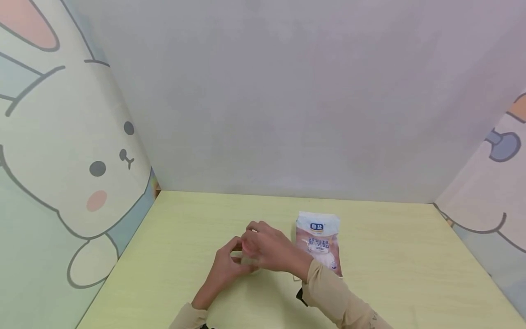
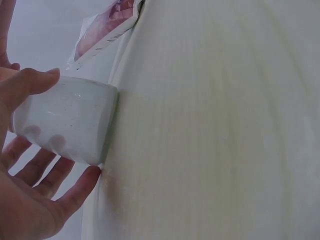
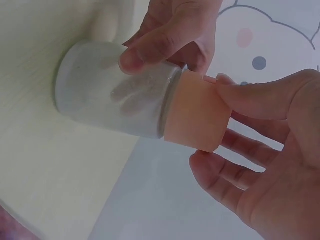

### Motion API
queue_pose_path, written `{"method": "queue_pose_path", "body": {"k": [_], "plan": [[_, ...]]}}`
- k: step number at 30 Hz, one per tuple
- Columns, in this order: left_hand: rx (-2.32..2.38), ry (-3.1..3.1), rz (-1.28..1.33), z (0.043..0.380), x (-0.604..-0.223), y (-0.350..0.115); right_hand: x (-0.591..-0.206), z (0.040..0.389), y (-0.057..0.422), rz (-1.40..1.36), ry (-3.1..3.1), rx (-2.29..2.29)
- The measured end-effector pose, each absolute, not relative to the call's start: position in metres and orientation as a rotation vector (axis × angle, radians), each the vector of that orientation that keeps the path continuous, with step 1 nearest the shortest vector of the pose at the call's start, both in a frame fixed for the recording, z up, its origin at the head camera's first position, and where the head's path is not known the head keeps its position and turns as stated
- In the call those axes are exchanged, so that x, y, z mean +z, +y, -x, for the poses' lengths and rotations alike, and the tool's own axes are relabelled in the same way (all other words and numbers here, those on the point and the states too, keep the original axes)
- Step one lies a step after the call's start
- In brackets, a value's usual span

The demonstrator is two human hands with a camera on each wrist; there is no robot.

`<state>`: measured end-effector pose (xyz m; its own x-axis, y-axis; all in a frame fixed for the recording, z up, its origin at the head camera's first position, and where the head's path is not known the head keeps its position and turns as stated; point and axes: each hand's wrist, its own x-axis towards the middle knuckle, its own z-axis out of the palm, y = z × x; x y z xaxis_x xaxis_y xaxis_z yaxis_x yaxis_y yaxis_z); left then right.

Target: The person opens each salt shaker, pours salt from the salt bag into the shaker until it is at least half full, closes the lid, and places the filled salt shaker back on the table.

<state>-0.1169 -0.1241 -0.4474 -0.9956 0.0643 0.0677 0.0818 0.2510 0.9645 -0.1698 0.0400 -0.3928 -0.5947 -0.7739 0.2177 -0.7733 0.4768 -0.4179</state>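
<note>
A clear, empty-looking jar [image 3: 90,95] with a peach-coloured lid [image 3: 197,112] stands upright on the table. In the head view it is mostly hidden between the hands, though some of the pinkish lid [image 1: 249,244] shows. My left hand [image 1: 226,267] grips the jar body, thumb on one side and fingers round the other; the left wrist view shows this hand [image 2: 30,195] and the jar's base [image 2: 95,122] against the tabletop. From the right, my right hand [image 1: 269,249] holds the lid between thumb and fingers, and the lid sits on the jar.
A white and brownish-pink bag of salt [image 1: 318,242] lies on the pale yellow table [image 1: 390,265], just right of my right forearm. At the back is a plain grey wall [image 1: 287,100]; side panels with cartoon animals [image 1: 74,151] flank the table.
</note>
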Motion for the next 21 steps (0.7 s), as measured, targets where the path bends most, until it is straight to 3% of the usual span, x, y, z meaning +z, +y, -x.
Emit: {"method": "queue_pose_path", "body": {"k": [13,21], "plan": [[-1.863,-2.481,0.131,0.1175,-0.4483,-0.1248,-0.3883,0.1707,0.0425,1.507,2.658,-0.717],[-1.845,-2.515,0.106,0.1195,-0.4521,-0.1244,-0.3917,0.1629,0.0425,1.363,2.843,-0.652]]}}
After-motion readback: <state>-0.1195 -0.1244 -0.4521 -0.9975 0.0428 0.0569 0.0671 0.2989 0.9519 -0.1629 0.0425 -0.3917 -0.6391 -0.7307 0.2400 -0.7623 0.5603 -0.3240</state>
